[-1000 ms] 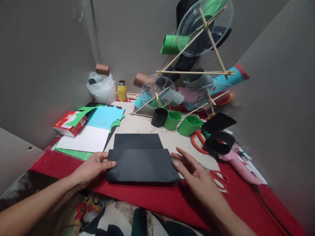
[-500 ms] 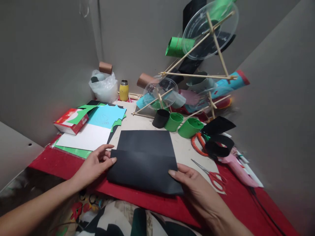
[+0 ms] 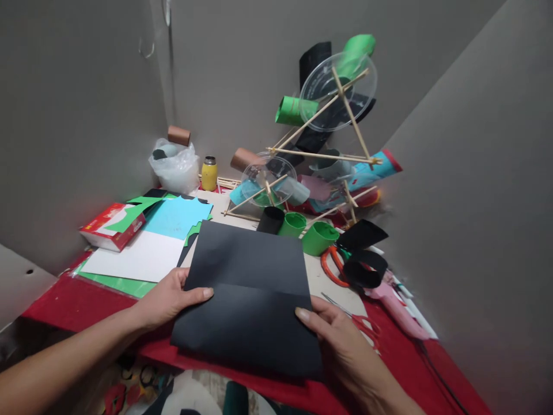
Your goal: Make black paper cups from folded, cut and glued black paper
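Left hand (image 3: 166,301) and right hand (image 3: 337,331) clamp opposite sides of a black sheet (image 3: 248,314) over the near edge of the table (image 3: 408,357), with scissors (image 3: 358,319) (partly hidden behind the right hand) and green tubes (image 3: 318,241) beyond.

Grey walls stand close on three sides: a back wall (image 3: 224,75), a left wall (image 3: 78,104) and a right wall (image 3: 484,190). The tabletop (image 3: 56,308) has a red cloth (image 3: 404,366) on it. A pale board (image 3: 21,288) with a little dark hole (image 3: 30,271) sits at the far left. The light is dull, and it is darker below the cloth.
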A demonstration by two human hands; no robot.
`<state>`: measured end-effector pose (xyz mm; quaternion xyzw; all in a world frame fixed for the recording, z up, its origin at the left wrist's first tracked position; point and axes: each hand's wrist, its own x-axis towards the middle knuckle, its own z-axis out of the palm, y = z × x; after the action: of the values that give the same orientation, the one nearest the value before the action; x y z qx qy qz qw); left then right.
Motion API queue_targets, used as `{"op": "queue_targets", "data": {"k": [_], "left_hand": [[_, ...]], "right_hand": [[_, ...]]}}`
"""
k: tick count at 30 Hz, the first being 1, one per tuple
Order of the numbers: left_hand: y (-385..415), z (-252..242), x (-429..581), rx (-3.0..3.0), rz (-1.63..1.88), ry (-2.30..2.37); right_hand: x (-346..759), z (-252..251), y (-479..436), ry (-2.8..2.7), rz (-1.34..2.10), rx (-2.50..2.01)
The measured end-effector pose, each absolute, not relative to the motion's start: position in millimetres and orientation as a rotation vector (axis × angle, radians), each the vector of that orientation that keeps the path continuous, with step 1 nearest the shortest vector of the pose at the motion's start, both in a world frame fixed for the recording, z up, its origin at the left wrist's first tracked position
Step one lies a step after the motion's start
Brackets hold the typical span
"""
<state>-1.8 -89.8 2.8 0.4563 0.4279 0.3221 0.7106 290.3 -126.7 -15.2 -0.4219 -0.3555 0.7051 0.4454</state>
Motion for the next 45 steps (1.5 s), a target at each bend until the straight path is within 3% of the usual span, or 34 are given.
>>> {"op": "queue_targets", "data": {"k": [13, 27, 45], "left_hand": [[-41.1, 18.3, 1.9, 1.051, 0.643, 0.956], [-14.4, -2.1, 4.0, 1.102, 0.600, 0.864], [-9.1, -0.2, -4.9, 1.414, 0.457, 0.753]], "right_hand": [[299.5, -6.7, -79.2, -1.082, 1.773, -1.079], [305.7, -32.6, -68.9, -0.778, 1.795, -1.151], [309.7, -26.3, -67.4, -1.247, 1.668, -1.005]]}}
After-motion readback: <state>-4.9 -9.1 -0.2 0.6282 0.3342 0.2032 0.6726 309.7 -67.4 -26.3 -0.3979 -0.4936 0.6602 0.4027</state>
